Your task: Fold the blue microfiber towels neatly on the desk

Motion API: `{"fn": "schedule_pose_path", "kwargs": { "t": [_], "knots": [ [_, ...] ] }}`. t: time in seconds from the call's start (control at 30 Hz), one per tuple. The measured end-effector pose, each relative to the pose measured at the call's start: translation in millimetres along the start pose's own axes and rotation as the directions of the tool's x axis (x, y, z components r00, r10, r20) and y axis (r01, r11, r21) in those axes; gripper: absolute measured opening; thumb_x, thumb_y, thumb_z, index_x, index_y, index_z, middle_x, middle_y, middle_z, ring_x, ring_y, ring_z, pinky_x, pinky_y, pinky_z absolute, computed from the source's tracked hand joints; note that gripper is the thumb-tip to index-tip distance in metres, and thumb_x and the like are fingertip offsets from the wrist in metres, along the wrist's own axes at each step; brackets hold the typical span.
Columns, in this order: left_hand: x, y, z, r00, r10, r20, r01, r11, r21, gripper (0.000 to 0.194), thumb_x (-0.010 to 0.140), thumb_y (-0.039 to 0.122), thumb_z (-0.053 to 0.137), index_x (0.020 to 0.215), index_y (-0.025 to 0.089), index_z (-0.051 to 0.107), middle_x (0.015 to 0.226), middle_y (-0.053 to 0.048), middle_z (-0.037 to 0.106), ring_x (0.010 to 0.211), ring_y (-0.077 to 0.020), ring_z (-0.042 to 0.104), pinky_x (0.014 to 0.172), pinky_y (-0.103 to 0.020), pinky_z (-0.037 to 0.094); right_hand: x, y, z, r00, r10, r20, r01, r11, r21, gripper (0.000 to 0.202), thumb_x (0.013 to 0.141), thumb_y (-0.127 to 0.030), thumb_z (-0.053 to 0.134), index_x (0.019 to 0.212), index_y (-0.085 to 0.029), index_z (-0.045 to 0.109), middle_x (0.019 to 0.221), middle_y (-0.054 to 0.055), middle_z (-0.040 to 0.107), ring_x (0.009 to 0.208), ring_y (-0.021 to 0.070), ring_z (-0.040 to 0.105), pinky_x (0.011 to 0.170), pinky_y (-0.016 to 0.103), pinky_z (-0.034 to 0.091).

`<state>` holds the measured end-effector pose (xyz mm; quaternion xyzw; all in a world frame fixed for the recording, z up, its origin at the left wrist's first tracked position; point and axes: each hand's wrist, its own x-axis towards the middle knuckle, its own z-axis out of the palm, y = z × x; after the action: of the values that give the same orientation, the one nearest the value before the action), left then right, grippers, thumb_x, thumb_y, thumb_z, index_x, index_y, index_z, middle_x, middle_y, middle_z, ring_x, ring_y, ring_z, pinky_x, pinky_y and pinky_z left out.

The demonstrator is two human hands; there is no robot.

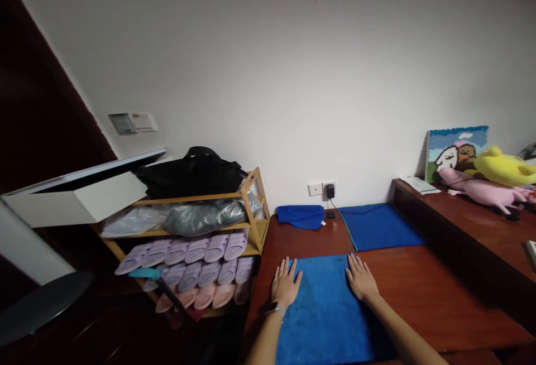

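Along the near edge of the reddish-brown table (422, 292), a blue cloth (329, 315) lies spread out, with the left hand (286, 286) palm down at its far left corner and the right hand (360, 281) palm down at its far right corner, both flattened with fingers extended and slightly parted. Beyond them, nearer the wall (285, 75), sit a folded dark-blue bundle (300, 215) on the left and a flat green-edged cloth (381, 225) on the right. Behind these, a black plug (330, 191) is fitted in a white wall socket (316, 189).
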<state>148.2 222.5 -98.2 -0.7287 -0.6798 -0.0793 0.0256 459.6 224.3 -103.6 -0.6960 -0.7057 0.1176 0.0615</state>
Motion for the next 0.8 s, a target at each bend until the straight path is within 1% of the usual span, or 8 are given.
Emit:
{"fn": "schedule_pose_path", "kwargs": {
  "t": [0.13,0.23,0.3,0.4,0.47,0.53,0.63,0.8],
  "knots": [
    [2,-3,-6.0,1.000,-0.004,0.025,0.004,1.000,0.017,0.061,0.105,0.051,0.034,0.161,0.027,0.041,0.170,-0.007,0.036,0.158,-0.0271,0.031,0.129,-0.050,0.027,1,1,3,1.000,-0.006,-0.024,0.006,1.000,0.012,0.072,0.104,-0.046,0.016,0.166,-0.011,0.021,0.174,0.005,0.018,0.162,0.0222,0.013,0.131,0.042,0.010],
    [4,13,-10.2,1.000,0.018,-0.019,-0.017,1.000,0.017,0.059,0.106,0.045,0.030,0.161,0.025,0.042,0.168,-0.007,0.041,0.158,-0.0283,0.031,0.129,-0.053,0.026,3,1,5,0.999,-0.013,-0.037,0.014,0.999,0.035,0.071,0.104,-0.046,0.017,0.166,-0.012,0.022,0.174,0.005,0.018,0.162,0.0219,0.013,0.131,0.042,0.010],
    [5,41,-10.5,0.994,0.097,-0.055,-0.098,0.995,-0.017,0.060,0.107,0.044,0.025,0.162,0.023,0.040,0.169,-0.007,0.039,0.158,-0.0274,0.030,0.129,-0.052,0.027,3,2,5,0.999,-0.016,-0.041,0.018,0.999,0.041,0.071,0.104,-0.046,0.017,0.166,-0.012,0.022,0.174,0.005,0.019,0.162,0.0220,0.013,0.131,0.042,0.011],
    [5,100,-5.4,0.964,0.261,-0.056,-0.266,0.957,-0.118,0.063,0.109,0.049,0.019,0.163,0.022,0.036,0.171,-0.006,0.034,0.159,-0.0246,0.029,0.129,-0.048,0.027,2,3,5,0.998,-0.031,-0.046,0.033,0.999,0.039,0.071,0.104,-0.045,0.017,0.166,-0.011,0.022,0.174,0.006,0.020,0.162,0.0221,0.013,0.131,0.042,0.011],
    [4,135,0.5,0.951,0.308,-0.019,-0.307,0.935,-0.176,0.065,0.109,0.051,0.017,0.163,0.023,0.036,0.171,-0.006,0.034,0.159,-0.0239,0.028,0.130,-0.047,0.026,2,4,5,0.998,-0.047,-0.042,0.048,0.998,0.034,0.070,0.104,-0.043,0.019,0.166,-0.011,0.023,0.174,0.007,0.020,0.162,0.0222,0.015,0.131,0.042,0.011],
    [3,155,6.1,0.947,0.320,0.022,-0.309,0.927,-0.212,0.065,0.108,0.053,0.017,0.163,0.024,0.037,0.171,-0.006,0.035,0.159,-0.0236,0.028,0.130,-0.047,0.025,2,4,5,0.998,-0.051,-0.040,0.052,0.998,0.027,0.069,0.104,-0.041,0.021,0.166,-0.011,0.023,0.174,0.007,0.019,0.162,0.0226,0.016,0.131,0.043,0.012],
    [2,143,11.2,0.956,0.291,0.030,-0.278,0.935,-0.220,0.065,0.108,0.054,0.017,0.163,0.025,0.038,0.170,-0.005,0.036,0.159,-0.0236,0.029,0.130,-0.047,0.025,2,4,6,0.998,-0.041,-0.049,0.042,0.999,0.018,0.069,0.103,-0.041,0.020,0.166,-0.011,0.022,0.174,0.007,0.020,0.161,0.0228,0.016,0.131,0.044,0.012],
    [-5,49,9.1,0.997,0.079,-0.009,-0.080,0.993,-0.083,0.064,0.108,0.054,0.025,0.162,0.023,0.039,0.169,-0.010,0.037,0.157,-0.0289,0.033,0.128,-0.053,0.029,2,3,7,0.999,-0.016,-0.038,0.017,0.999,0.031,0.072,0.103,-0.047,0.017,0.166,-0.011,0.021,0.174,0.005,0.019,0.162,0.0217,0.014,0.131,0.042,0.011]
  ]
}}
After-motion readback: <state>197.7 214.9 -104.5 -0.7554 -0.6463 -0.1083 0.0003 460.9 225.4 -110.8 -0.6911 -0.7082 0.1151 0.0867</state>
